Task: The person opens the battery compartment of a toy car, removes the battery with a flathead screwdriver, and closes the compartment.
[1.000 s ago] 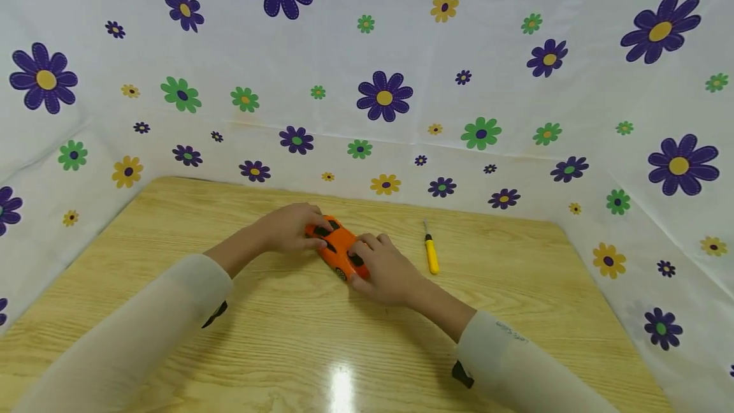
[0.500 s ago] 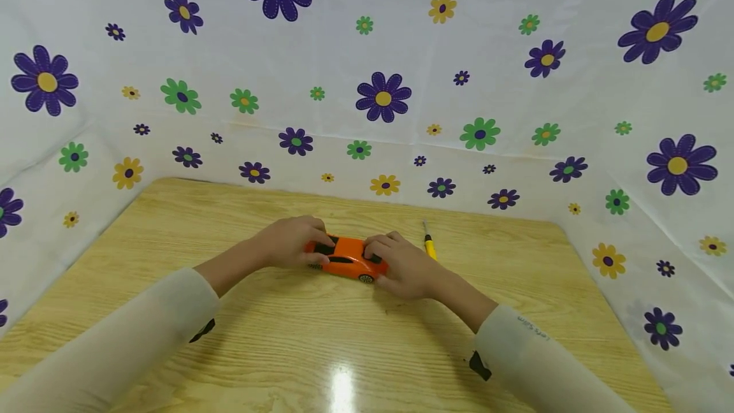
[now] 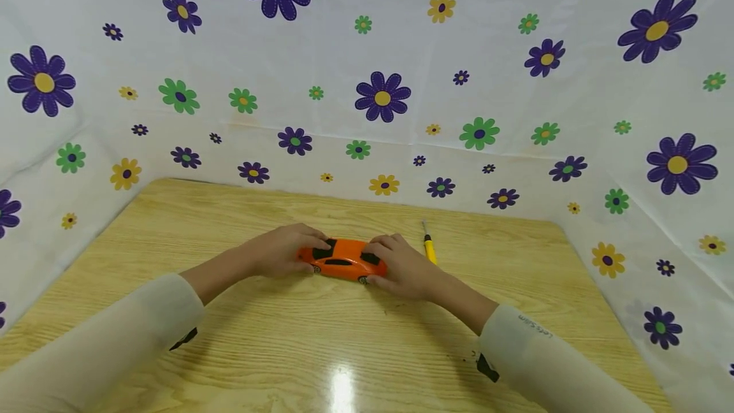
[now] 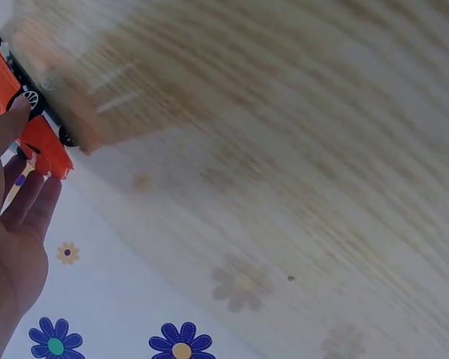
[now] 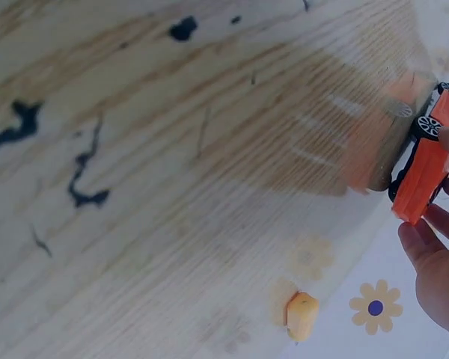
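Observation:
An orange toy car (image 3: 347, 250) with dark windows stands on its wheels on the wooden table, lying nearly sideways in the head view. My left hand (image 3: 282, 251) holds its left end, with the thumb on the near side by a wheel and the fingers over the far side. At the other end, my right hand (image 3: 401, 268) grips the car, thumb low near a wheel and fingers on top. Both wrist views show the car's orange side (image 4: 49, 153) between thumb and fingers. Part of each end is covered by the hands.
A screwdriver (image 3: 429, 248) with a yellow handle lies just beyond my right hand, its shaft pointing to the back. White cloth (image 3: 338, 43) with printed flowers hangs behind the table (image 3: 275, 349) and along both sides. Dark marks (image 5: 19, 126) spot the tabletop.
The car has turned from a diagonal to nearly sideways. My right hand moved to the right with its end, and my left hand came slightly nearer and shifted left along the car.

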`<state>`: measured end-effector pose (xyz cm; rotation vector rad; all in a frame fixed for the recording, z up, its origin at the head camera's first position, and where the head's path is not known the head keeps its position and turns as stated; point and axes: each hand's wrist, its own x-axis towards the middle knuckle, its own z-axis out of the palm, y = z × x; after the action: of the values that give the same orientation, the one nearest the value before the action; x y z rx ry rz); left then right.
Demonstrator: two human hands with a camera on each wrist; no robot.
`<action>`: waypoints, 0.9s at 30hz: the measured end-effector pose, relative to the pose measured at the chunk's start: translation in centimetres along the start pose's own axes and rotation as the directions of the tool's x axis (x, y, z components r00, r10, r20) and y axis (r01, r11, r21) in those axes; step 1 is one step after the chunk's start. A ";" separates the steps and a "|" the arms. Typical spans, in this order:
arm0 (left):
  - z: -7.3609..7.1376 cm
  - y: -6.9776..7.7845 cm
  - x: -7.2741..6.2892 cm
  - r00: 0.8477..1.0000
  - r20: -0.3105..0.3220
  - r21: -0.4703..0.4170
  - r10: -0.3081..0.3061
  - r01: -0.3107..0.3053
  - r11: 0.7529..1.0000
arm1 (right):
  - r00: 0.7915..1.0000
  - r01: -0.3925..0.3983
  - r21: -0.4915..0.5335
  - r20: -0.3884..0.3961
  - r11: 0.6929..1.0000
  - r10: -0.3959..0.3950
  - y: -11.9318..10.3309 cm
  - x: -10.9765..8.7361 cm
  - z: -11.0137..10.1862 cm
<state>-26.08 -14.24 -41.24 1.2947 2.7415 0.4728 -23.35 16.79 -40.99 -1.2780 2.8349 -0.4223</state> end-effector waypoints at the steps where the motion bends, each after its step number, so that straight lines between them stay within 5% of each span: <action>1: 0.1 0.0 -0.1 1.000 -0.004 0.001 0.003 -0.003 1.000 | 1.000 -0.001 -0.003 0.007 1.000 0.001 -0.1 0.0 0.0; 15: 0.3 2.1 -2.5 0.996 -0.028 0.023 0.087 -0.087 0.996 | 0.997 0.060 -0.099 0.054 0.993 -0.055 -1.8 -1.4 0.1; 27: 1.2 3.8 -4.3 0.984 -0.041 0.097 0.175 -0.171 0.981 | 0.987 0.160 -0.238 0.041 0.958 -0.154 -3.3 -3.3 0.6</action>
<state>-20.25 -15.01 -41.55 1.5735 2.7333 0.3976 -18.69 16.98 -41.11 -1.5442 2.8463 -0.0622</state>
